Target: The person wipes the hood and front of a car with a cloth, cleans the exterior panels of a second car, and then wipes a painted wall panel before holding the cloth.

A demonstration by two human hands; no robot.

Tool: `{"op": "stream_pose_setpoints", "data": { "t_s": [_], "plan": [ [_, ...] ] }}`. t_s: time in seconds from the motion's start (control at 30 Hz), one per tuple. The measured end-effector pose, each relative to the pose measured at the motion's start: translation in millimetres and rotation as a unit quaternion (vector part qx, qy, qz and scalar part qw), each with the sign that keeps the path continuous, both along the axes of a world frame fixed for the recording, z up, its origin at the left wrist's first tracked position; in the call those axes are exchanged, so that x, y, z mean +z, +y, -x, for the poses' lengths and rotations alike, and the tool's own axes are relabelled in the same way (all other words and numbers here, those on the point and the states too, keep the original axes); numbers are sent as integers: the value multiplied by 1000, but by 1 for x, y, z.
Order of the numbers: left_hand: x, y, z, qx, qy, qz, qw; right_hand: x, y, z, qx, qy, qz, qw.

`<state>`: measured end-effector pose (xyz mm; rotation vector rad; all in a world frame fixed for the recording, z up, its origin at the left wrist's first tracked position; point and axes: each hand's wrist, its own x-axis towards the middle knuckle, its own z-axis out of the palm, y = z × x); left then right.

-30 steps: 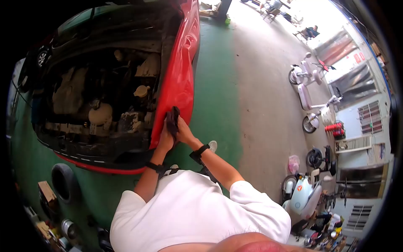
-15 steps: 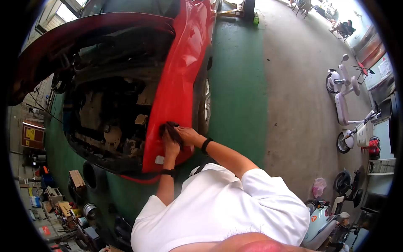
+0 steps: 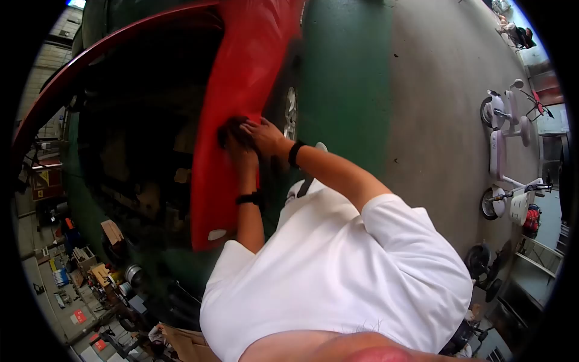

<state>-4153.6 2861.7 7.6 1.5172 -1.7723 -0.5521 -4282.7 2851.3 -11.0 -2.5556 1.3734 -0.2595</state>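
Note:
A dark cloth [image 3: 231, 131] lies bunched against the red fender [image 3: 216, 181] of a car. My left hand [image 3: 242, 158] is closed on the cloth from the near side; its fingers are blurred and partly hidden under the cloth. Over the cloth's right edge, the fingers of my right hand [image 3: 265, 137] grip it and press it to the paint. Both wrists wear black bands. The hands are close together, near the fender's outer edge above the wheel [image 3: 291, 111].
Left of the fender, the dark engine bay [image 3: 139, 139] is open under a raised hood [image 3: 114, 33]. Tools and boxes [image 3: 99, 274] crowd the floor at lower left. Pale scooters [image 3: 497, 148] stand at right, and a seated person [image 3: 520, 36] is far off at upper right.
Both hands and the cloth have slid along the fender, away from my body and toward the windshield. My torso has leaned forward, and the view has shifted with it.

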Motion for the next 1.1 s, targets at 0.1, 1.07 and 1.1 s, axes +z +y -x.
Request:
{"op": "stream_pose_setpoints", "data": {
  "t_s": [0.1,1.07,1.1],
  "plan": [
    [-5,-31,28,28,20,82,996,23,-42,32,29,-15,15,999],
    [-42,-220,246,200,-40,-34,978,-14,-299,227,200,57,158,965],
    [-47,-224,249,191,-36,-65,979,-14,-303,235,208,52,152,965]
  ]
}}
